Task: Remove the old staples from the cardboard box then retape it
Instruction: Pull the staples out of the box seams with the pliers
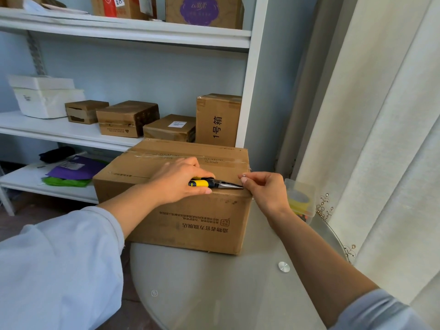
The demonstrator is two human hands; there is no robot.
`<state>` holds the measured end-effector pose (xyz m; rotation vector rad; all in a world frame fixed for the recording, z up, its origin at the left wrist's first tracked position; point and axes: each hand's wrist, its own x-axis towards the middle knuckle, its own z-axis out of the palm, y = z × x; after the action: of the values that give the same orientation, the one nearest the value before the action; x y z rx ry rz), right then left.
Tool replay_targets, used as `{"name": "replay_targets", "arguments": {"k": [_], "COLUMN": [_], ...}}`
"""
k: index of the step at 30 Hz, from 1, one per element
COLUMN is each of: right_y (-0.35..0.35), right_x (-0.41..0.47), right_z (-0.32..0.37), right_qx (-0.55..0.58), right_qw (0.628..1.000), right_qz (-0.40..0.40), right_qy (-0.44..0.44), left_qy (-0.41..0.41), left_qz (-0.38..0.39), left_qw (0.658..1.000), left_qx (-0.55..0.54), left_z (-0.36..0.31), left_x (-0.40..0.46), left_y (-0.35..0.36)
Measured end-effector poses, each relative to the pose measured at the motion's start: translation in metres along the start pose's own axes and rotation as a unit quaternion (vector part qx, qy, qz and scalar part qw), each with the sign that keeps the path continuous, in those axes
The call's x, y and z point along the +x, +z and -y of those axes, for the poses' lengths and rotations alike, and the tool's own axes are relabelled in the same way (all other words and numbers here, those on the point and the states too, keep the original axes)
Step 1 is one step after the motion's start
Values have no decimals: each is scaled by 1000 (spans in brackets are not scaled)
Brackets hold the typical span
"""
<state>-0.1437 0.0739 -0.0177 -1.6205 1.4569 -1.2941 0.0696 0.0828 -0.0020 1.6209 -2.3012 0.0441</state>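
**Staple removal under way at the box's right edge**

The box (190, 210) sits on the round glass table (238, 294), its back against the shelf unit (250, 91), top flaps closed with old clear tape running across them. The left hand (181, 182) is wrapped round the yellow-and-black handles of the pliers (214, 184), which lie nearly flat along the top front edge with the nose pointing right. The right hand (264, 189) is at the box's near right corner, its thumb and forefinger pinched together at something small right by the plier tips (probably a staple or a bit of tape, but it is too small to tell). Whether the plier nose actually bites on anything is hidden by the fingers.

My reading is that this is the first step: old staples are being worked out of the top edge, and no retaping has begun. A clear tub (301, 201) just to the right of the box holds a yellow tape roll (298, 198), untouched.

The next move likely calls for a firm squeeze on the handles and a steady pull or lever away from the cardboard, with the right hand bracing the corner so the flap does not tear. Fingers so near the tips risk a nip if the pliers slip.
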Motion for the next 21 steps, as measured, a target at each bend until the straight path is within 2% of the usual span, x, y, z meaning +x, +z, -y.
{"name": "replay_targets", "arguments": {"k": [6, 11, 15, 19, 21], "right_y": [-6, -11, -7, -3, -4], "right_x": [-3, -2, 2, 9, 14], "right_z": [-7, -7, -3, 15, 24], "right_qx": [-4, -5, -38, -25, -26], "right_qw": [999, 998, 999, 997, 996], "right_qz": [47, 57, 20, -47, -67], "right_qy": [-5, -5, -11, -50, -54], "left_qy": [5, -4, -11, -14, -21], "left_qz": [1, 8, 24, -7, -3], "left_qw": [999, 1000, 999, 984, 984], "left_qx": [32, -13, -41, -175, -177], "left_z": [-3, -4, -4, -7, -10], "left_x": [1, 4, 5, 7, 11], "left_y": [-1, -1, -3, -3, -5]}}
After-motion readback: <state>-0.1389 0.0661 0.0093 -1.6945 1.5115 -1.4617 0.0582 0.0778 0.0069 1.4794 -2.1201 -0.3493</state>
